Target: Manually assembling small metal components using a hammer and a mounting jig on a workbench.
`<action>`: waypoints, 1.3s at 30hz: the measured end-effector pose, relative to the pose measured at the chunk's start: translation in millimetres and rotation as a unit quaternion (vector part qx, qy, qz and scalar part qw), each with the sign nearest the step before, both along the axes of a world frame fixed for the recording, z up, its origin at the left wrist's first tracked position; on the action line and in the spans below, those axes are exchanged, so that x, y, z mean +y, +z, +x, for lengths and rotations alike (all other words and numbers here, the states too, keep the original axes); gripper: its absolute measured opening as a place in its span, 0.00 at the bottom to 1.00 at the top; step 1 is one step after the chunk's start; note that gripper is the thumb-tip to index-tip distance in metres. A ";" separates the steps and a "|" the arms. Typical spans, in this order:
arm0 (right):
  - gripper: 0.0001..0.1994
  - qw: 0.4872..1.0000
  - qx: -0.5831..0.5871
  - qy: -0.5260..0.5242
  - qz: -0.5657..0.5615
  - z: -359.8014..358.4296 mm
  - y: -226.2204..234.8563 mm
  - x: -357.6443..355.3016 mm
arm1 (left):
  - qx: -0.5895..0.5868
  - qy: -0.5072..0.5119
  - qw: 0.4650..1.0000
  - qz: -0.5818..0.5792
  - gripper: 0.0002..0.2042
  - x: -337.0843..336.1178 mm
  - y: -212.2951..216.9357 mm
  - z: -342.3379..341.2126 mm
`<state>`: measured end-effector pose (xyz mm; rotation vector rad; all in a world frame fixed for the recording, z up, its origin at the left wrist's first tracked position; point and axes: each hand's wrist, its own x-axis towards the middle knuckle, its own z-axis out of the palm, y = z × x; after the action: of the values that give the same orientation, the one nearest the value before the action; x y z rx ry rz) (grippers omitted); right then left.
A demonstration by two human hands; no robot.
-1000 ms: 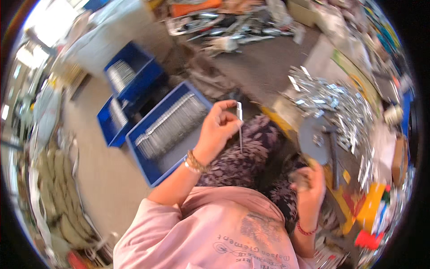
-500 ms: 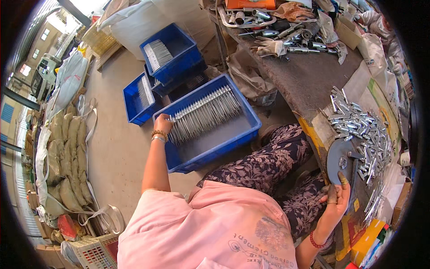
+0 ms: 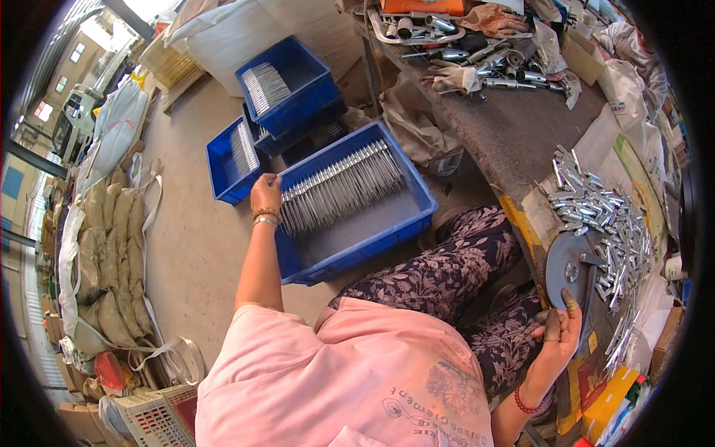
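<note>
My left hand [image 3: 267, 195] is at the left rim of a large blue crate [image 3: 357, 249], by the end of a row of thin metal rods [image 3: 342, 186]. Its fingers are curled together, and whatever they hold, if anything, is hidden. My right hand [image 3: 558, 331] is palm up below a grey round dish [image 3: 560, 261] at the bench edge. Its fingers are bent but apart, with nothing visible between them; dark coverings or stains show on the thumb and one fingertip. Small shiny parts lie in the dish. Beside it spreads a pile of silver metal sleeves [image 3: 603, 216].
Smaller blue crates with metal rods stand beyond the large one: an upper crate [image 3: 316, 82] and a lower crate [image 3: 216, 160]. Sockets, tools and gloves [image 3: 454, 78] cover the far bench [image 3: 521, 127]. Stacked sacks [image 3: 108, 261] stand at left.
My left hand has shifted up and slightly left, from the rod row's end toward the crate's rim. My right hand stays nearly still beside the dish.
</note>
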<state>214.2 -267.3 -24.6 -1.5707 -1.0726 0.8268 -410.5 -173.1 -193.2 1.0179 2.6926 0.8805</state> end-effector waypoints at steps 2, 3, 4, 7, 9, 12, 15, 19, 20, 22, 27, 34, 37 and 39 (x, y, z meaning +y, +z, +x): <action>0.19 1.000 0.004 -0.005 0.006 4.8 -1.4 -0.3 | -0.023 -0.034 0.991 0.128 0.13 13.9 18.9 14.4; 0.19 1.000 0.007 0.000 -0.006 6.4 -0.1 0.4 | -0.025 -0.037 0.991 0.128 0.13 16.9 27.2 22.5; 0.18 1.000 0.008 -0.006 -0.017 9.7 2.0 -2.4 | -0.053 -0.052 0.983 0.166 0.13 29.0 43.0 39.2; 0.17 1.000 -0.022 -0.005 -0.019 4.9 1.3 -1.6 | -0.080 -0.126 0.960 0.238 0.12 61.1 74.7 83.3; 0.16 1.000 -0.008 -0.004 0.000 -1.2 -4.2 0.6 | -0.128 -0.185 0.949 0.221 0.11 69.4 110.7 137.2; 0.16 0.999 0.004 0.043 0.005 -5.7 -3.2 3.7 | -0.201 -0.313 0.894 0.249 0.05 84.2 135.7 208.4; 0.18 0.999 0.003 0.050 0.017 -9.4 1.3 1.6 | -0.160 -0.491 0.815 0.262 0.05 97.4 166.5 298.6; 0.18 0.999 0.029 0.041 0.011 -6.8 4.2 -0.5 | -0.117 -0.627 0.727 0.253 0.09 115.1 189.2 391.7; 0.18 0.999 0.029 0.042 0.015 -5.4 2.5 -0.6 | -0.111 -0.644 0.722 0.227 0.11 120.3 191.3 408.1; 0.18 0.999 0.015 0.029 0.019 -3.1 -0.5 -1.7 | -0.104 -0.655 0.723 0.194 0.13 133.9 190.2 433.4; 0.18 0.998 -0.001 0.039 0.049 -3.6 1.4 -3.5 | -0.051 -0.667 0.737 0.098 0.16 149.7 188.7 458.0; 0.12 0.975 -0.182 -0.059 0.113 48.9 41.4 -23.1 | -0.324 -0.652 0.679 0.093 0.22 142.2 197.3 443.2; 0.13 0.885 -0.423 -0.178 0.072 116.4 34.3 -18.0 | -0.427 -0.626 0.648 0.083 0.22 113.8 208.0 444.2; 0.17 0.836 -0.510 -0.202 -0.007 151.1 31.5 -12.0 | -0.460 -0.641 0.614 0.007 0.21 95.2 207.9 447.1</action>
<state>365.3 -279.4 6.9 -2.2005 -1.3460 -0.3908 36.5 -77.9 14.7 1.4744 0.6849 0.6835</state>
